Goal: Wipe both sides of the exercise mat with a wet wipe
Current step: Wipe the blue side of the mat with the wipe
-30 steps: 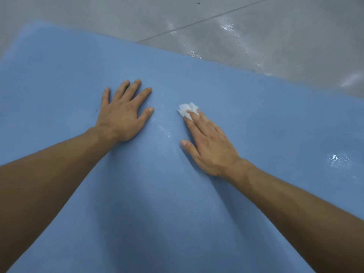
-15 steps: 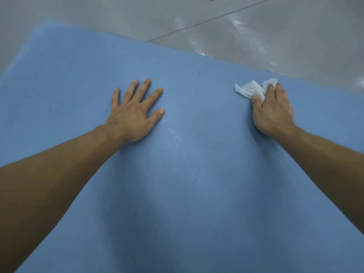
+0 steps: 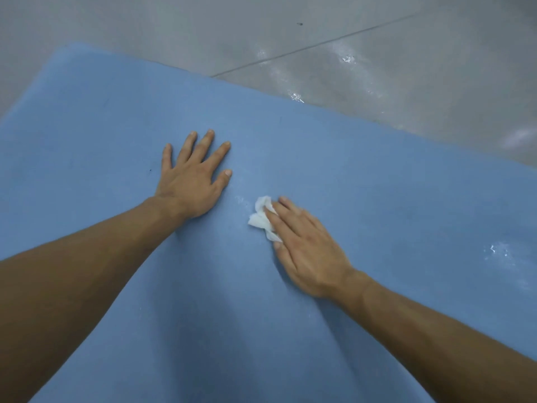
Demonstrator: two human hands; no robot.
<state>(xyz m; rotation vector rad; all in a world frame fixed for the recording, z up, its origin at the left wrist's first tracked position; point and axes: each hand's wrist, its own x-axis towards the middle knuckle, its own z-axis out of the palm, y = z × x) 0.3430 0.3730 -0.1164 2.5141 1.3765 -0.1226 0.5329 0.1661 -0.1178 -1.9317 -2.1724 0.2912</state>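
Note:
A blue exercise mat point(image 3: 392, 205) lies flat on the floor and fills most of the view. My left hand point(image 3: 193, 175) rests flat on it with fingers spread, left of the middle. My right hand point(image 3: 305, 248) lies just to its right, straight fingers pressing a crumpled white wet wipe point(image 3: 263, 218) against the mat. Part of the wipe is hidden under my fingers. A damp shine shows on the mat between my two hands.
Grey glossy floor point(image 3: 377, 53) lies beyond the mat's far edge, with a dark seam line across it. A wet patch point(image 3: 498, 251) glistens on the mat at the right.
My right hand has swept the wipe from the mat's far right edge back toward the middle, close to my left hand. My left hand has stayed in place.

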